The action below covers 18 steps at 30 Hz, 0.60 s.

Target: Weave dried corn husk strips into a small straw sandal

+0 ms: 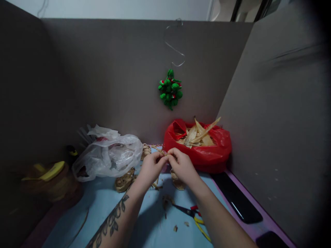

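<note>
Head view: we find a tan, fibrous strand (160, 150) at the centre, held just above the work surface between both hands, its far part reaching up and left toward the back wall. Our left hand (153, 166) pinches it between thumb and fingers; our right hand (183, 166) pinches close by, the two thumbs nearly meeting. We read the close, paired grip as a way to keep so thin a piece taut and steady, though the fingers hide just how it sits. Beneath and around the wrists lie brown woven pieces, one on the left (124, 181) and one below the right hand (178, 181), perhaps kept near for easy reach. Nearer us, pliers-like cutters (188, 210) with red and yellow handles rest beside our right forearm on the blue mat (155, 227), handles toward us, which would suit a quick pick-up. Behind the right hand a red bag (199, 160) stands open, its rim turned down, we suppose, so the dry husks (200, 134) stay accessible. Left, a crumpled clear bag (116, 155); farther out, a dark phone-like slab (239, 198) along the right edge; above, a green ornament (170, 91) hangs against the grey wall.
</note>
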{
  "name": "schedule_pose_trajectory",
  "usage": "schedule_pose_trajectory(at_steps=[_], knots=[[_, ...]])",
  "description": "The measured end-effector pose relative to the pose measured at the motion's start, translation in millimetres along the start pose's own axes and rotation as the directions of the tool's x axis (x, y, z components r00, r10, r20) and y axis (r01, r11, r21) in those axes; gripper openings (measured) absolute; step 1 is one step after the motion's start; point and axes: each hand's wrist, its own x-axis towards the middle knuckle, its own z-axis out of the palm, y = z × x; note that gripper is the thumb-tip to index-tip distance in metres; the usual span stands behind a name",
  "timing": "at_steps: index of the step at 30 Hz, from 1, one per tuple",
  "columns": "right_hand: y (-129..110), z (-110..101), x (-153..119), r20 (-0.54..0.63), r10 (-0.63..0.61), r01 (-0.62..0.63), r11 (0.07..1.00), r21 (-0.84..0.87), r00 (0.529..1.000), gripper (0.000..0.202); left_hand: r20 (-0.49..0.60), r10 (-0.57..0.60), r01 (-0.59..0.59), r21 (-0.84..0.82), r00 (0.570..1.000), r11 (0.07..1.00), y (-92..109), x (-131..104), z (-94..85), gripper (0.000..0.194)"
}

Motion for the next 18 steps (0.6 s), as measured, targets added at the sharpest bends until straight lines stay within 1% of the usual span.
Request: schedule_pose_trajectory(at_steps=[3, 8, 10, 13, 18], knots=[[1, 1, -1, -0.028, -0.043, 0.04, 0.992, -0.116, 0.999, 0.01, 0.004, 0.047, -0.047, 0.049, 0.999, 0.998, -3, 1, -1.6, 0.021], [2, 1, 0, -0.026, -0.021, 0.018, 0.992, -0.128, 0.999, 0.011, -0.006, 0.029, -0.029, 0.058, 1.0, 0.998, -6, 2, -0.6, 0.021], [1, 1, 1, -0.022, -0.019, 0.017, 0.994, -0.11, 1.0, 0.012, 0.031, -0.002, 0.002, -0.023, 1.0, 1.0, -6, 3, 1.9, 0.022], [-1, -2, 1, -0.026, -0.013, 0.01, 0.996, -0.085, 1.0, 0.012, 0.11, -0.055, 0.077, -0.198, 0.992, 0.977, -7, 3, 6.1, 0.024], [0, -3, 2, -0.025, 0.012, -0.012, 0.999, -0.03, 1.0, 0.012, 0.08, -0.077, 0.098, -0.306, 0.994, 0.947, -5, 2, 7.9, 0.026]])
